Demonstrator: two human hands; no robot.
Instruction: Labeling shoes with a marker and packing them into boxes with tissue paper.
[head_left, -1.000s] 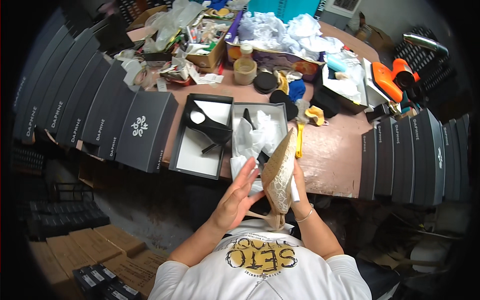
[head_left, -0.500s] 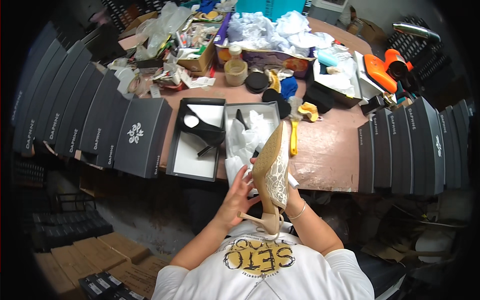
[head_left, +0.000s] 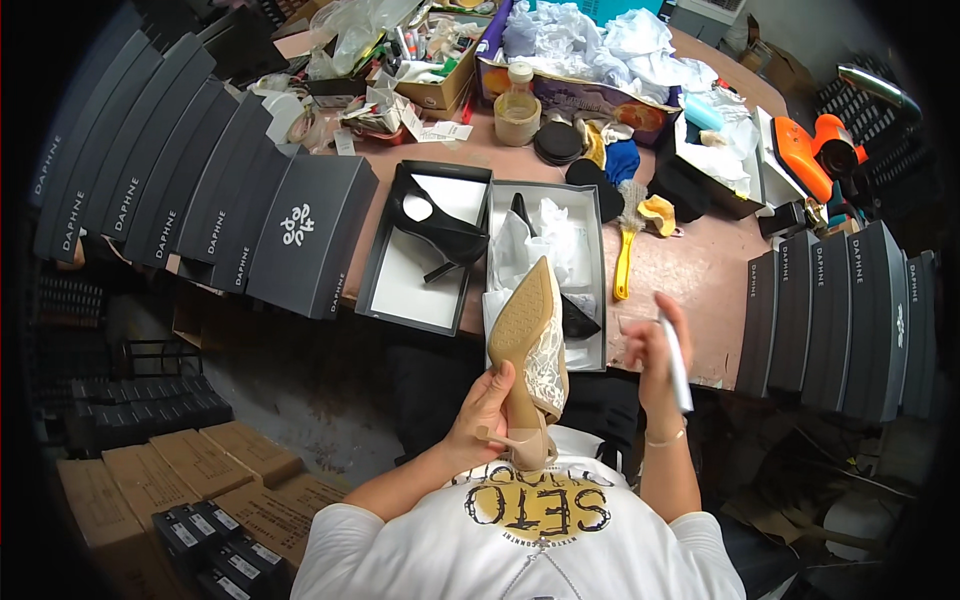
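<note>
Clasping beige shoe (head_left: 524,335), left fingers (head_left: 499,382) snug; right fingers (head_left: 674,312) half-curled, holding blurred white stick (head_left: 677,368), perhaps pen; pinkish surface (head_left: 690,275) cluttered, brown cartons (head_left: 180,475) left.

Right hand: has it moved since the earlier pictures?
Yes: the right hand has moved rightward, away from the lace shoe, judged against the yellow-handled brush.

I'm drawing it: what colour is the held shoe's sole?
The shoe's sole is tan, clearest in the head view.

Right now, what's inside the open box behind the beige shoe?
The open box shows white tissue and black shoe parts. The beige shoe covers some of its inside; what lies there or under tissue is hidden.
</note>
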